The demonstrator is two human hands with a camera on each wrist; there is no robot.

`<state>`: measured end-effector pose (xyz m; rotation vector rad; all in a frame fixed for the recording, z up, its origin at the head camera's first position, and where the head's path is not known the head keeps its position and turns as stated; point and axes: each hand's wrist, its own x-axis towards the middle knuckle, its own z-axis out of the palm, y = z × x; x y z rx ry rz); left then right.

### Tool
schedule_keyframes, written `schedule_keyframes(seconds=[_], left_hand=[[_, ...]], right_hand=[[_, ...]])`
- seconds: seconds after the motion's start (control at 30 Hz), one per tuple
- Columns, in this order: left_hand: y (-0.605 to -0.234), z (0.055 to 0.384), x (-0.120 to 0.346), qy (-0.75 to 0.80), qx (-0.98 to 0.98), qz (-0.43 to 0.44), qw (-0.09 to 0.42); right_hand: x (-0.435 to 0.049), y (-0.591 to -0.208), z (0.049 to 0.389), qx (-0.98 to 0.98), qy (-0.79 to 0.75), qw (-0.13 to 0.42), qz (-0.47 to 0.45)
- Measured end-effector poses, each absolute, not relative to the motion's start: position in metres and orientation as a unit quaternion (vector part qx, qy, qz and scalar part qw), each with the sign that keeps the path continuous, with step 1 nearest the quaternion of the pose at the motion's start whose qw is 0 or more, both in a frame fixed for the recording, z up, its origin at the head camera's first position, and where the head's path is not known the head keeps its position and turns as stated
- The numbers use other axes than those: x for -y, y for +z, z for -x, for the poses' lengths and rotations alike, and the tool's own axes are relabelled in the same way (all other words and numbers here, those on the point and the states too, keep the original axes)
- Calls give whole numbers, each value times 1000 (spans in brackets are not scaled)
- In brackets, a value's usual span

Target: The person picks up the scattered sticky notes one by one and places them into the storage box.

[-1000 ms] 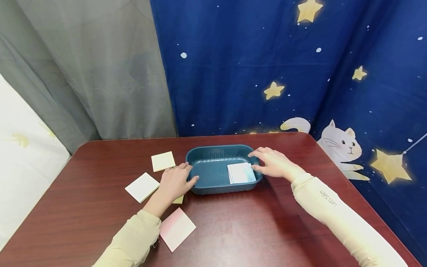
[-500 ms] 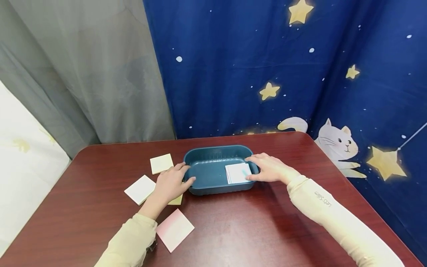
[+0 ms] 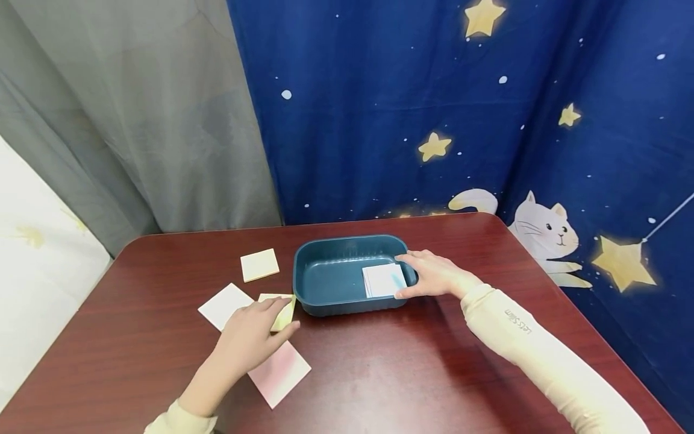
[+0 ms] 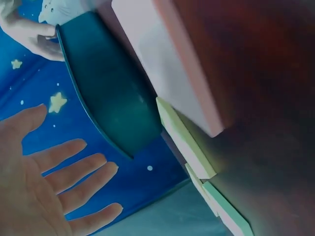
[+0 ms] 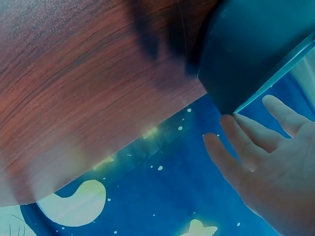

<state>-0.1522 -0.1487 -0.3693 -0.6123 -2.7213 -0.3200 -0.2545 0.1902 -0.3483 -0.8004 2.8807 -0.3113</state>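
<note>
A dark teal plastic bin (image 3: 328,307) stands on the table with white-and-blue paper pads (image 3: 384,281) inside its right half. My right hand (image 3: 434,275) rests at the bin's right end, its fingers loosely spread at the rim. Over the note pads left of the bin hovers my left hand (image 3: 246,337), fingers extended and holding nothing; its spread fingers also show in the left wrist view. Beneath and beside it lie a yellow note pad (image 3: 285,316), a pink note pad (image 3: 282,375) and a white-topped note pad (image 3: 223,305), partly covered.
Farther back, a pale yellow note pad (image 3: 259,265) lies left of the bin. The reddish-brown table (image 3: 379,380) has rounded back corners. Behind it hang a grey curtain (image 3: 162,120) and a blue star-patterned curtain (image 3: 352,120).
My left hand has left the bin's left end and come back toward me, over the yellow and pink pads. The right hand stays at the bin's right end.
</note>
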Motion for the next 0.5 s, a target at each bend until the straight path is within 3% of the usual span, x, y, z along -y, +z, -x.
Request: schedule_keyframes(seconds=[0.17,0.5], left_hand=[[-378,129,154,-95,956,228,159],[-396,114,157,-80,974,206,59]], right_hand=[[-188,-348,255,-958,-103,78,256],[-185,-347,255,-960,-106,89,245]])
